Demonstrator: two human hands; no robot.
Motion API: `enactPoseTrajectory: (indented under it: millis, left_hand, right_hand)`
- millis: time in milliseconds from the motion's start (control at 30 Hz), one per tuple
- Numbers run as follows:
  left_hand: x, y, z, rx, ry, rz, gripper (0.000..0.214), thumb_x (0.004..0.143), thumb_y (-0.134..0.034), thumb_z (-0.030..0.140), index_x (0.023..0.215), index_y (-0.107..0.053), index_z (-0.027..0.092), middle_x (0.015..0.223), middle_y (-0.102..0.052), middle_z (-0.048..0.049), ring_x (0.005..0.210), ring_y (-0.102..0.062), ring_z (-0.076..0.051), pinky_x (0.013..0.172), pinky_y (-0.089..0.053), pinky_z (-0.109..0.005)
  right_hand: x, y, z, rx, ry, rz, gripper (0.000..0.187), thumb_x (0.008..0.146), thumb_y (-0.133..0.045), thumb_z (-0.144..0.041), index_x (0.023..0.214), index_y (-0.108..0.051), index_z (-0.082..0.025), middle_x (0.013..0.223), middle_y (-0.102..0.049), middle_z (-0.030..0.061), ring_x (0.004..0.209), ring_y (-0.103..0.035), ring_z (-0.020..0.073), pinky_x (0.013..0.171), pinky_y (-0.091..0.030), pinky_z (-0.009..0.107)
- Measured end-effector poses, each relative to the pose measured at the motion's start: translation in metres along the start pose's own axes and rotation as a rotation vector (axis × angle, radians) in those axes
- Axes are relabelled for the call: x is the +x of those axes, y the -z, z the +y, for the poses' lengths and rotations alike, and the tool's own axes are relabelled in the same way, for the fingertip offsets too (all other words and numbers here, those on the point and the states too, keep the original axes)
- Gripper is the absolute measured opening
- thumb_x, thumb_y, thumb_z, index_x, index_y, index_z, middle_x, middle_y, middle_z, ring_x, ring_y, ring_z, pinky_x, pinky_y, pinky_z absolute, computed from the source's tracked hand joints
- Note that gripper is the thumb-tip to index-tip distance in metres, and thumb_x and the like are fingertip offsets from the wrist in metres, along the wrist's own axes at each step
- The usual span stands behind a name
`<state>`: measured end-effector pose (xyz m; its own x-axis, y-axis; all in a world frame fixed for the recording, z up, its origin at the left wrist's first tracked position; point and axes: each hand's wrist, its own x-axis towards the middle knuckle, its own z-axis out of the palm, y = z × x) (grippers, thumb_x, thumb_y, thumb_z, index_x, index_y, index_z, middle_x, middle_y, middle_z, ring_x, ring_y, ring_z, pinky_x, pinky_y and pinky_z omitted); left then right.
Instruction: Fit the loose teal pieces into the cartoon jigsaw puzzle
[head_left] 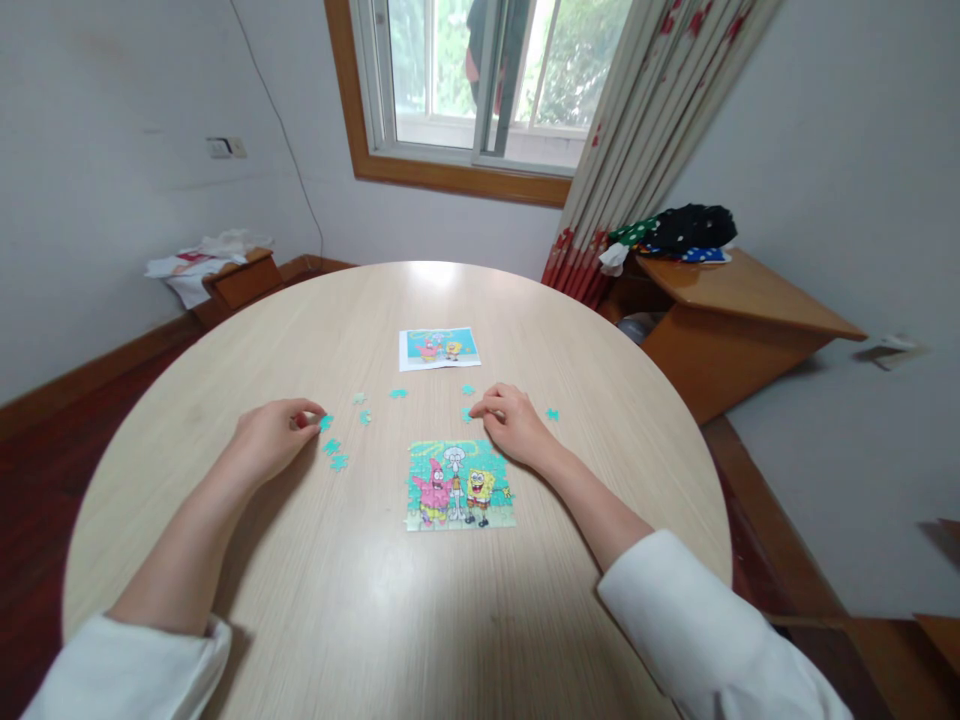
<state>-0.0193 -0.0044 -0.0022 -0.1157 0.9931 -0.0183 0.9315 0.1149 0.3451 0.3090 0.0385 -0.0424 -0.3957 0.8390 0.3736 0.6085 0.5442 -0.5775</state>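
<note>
A mostly assembled jigsaw puzzle (459, 487) with cartoon figures on a teal background lies flat in front of me. To its left, my left hand (276, 436) pinches a small teal puzzle piece (325, 423) between thumb and fingers, at table level. Two more teal pieces, one of them a loose piece (339, 462), lie just below those fingertips. Above the puzzle's top right corner, my right hand (516, 424) has its fingers closed at the edge of another teal piece (466, 414). The underside of that grip is hidden.
Several loose pieces lie around, including a teal piece (398, 394) and one right of my right hand (553, 414). Beyond them is a printed reference picture (439, 349). Everything rests on a round wooden table (337, 600). A wooden cabinet (735, 330) with cloths stands at the right.
</note>
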Motion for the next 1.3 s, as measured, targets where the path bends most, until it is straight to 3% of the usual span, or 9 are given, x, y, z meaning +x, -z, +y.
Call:
enactPoseTrajectory:
  millis: [267, 400, 533, 733, 1000, 1300]
  left_hand:
    - [-0.002, -0.006, 0.020, -0.002, -0.019, 0.044, 0.027, 0.072, -0.047, 0.034, 0.084, -0.068, 0.021, 0.081, -0.070, -0.0074, 0.080, -0.063, -0.025, 0.075, -0.043, -0.035]
    - [-0.008, -0.010, 0.035, -0.084, -0.048, 0.134, 0.029, 0.078, -0.037, 0.028, 0.091, -0.063, 0.020, 0.093, -0.070, -0.0102, 0.088, -0.062, -0.026, 0.079, -0.041, -0.037]
    - [-0.009, -0.019, 0.045, -0.193, -0.111, 0.203, 0.018, 0.077, -0.036, 0.018, 0.088, -0.049, 0.022, 0.114, -0.068, -0.0104, 0.098, -0.056, -0.026, 0.089, -0.036, -0.043]
    - [-0.008, -0.031, 0.061, -0.268, -0.237, 0.110, 0.008, 0.080, -0.033, 0.016, 0.078, -0.031, 0.024, 0.117, -0.067, -0.0105, 0.100, -0.053, -0.026, 0.089, -0.032, -0.044]
    - [-0.016, -0.040, 0.092, -0.167, -0.335, 0.008, 0.009, 0.080, -0.031, 0.016, 0.078, -0.031, 0.024, 0.107, -0.065, -0.0100, 0.092, -0.050, -0.026, 0.086, -0.031, -0.043]
    - [-0.016, -0.049, 0.103, -0.197, -0.458, -0.039, 0.009, 0.081, -0.029, 0.016, 0.075, -0.027, 0.024, 0.106, -0.065, -0.0088, 0.087, -0.047, -0.025, 0.086, -0.030, -0.044]
  right_hand:
    - [0.000, -0.003, -0.001, -0.013, -0.008, -0.014, 0.033, 0.078, -0.048, -0.001, 0.084, -0.074, -0.020, 0.085, -0.062, 0.0062, 0.085, -0.058, 0.0185, 0.083, -0.042, 0.038]
    - [0.000, -0.003, 0.001, -0.016, 0.001, -0.015, 0.033, 0.078, -0.048, -0.002, 0.085, -0.075, -0.020, 0.085, -0.062, 0.0061, 0.084, -0.057, 0.0180, 0.083, -0.042, 0.038]
    - [0.001, -0.004, 0.002, -0.017, -0.002, -0.022, 0.034, 0.078, -0.048, -0.003, 0.087, -0.075, -0.021, 0.085, -0.062, 0.0060, 0.083, -0.057, 0.0179, 0.082, -0.042, 0.038]
    - [0.001, -0.007, 0.003, -0.015, 0.008, -0.023, 0.036, 0.078, -0.048, -0.002, 0.089, -0.075, -0.023, 0.086, -0.062, 0.0056, 0.084, -0.057, 0.0179, 0.081, -0.042, 0.037]
    - [0.003, -0.001, 0.002, -0.003, -0.010, 0.051, 0.030, 0.085, -0.046, -0.009, 0.093, -0.073, -0.021, 0.081, -0.063, 0.0054, 0.080, -0.057, 0.0175, 0.078, -0.042, 0.034]
    - [0.005, 0.034, 0.019, -0.050, -0.225, 0.195, 0.030, 0.077, -0.045, -0.009, 0.077, -0.074, -0.018, 0.078, -0.068, 0.0053, 0.075, -0.060, 0.0171, 0.074, -0.044, 0.030]
